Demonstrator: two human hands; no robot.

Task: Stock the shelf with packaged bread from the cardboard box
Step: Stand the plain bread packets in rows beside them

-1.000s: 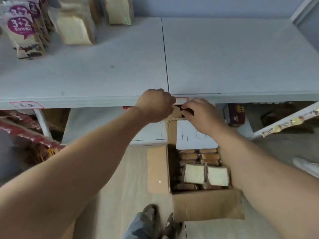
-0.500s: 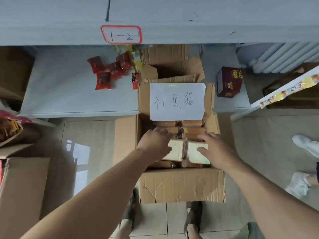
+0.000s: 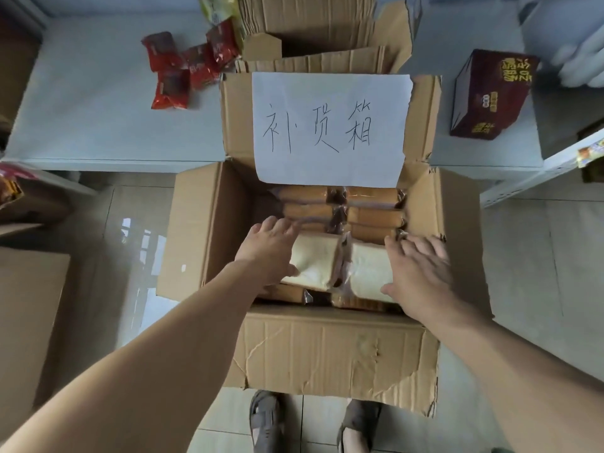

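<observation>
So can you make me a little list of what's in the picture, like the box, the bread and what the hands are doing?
box: open cardboard box on the floor, flaps folded out
sign: white paper with handwriting, on the back flap
bread: two pale packaged loaves on top, left loaf and right loaf; browner packs behind
left hand: fingers spread, on the left loaf
right hand: fingers spread, on the right loaf
lifted yet: no, both loaves lie in the box
shelf behind: red snack packets, dark red carton
</observation>
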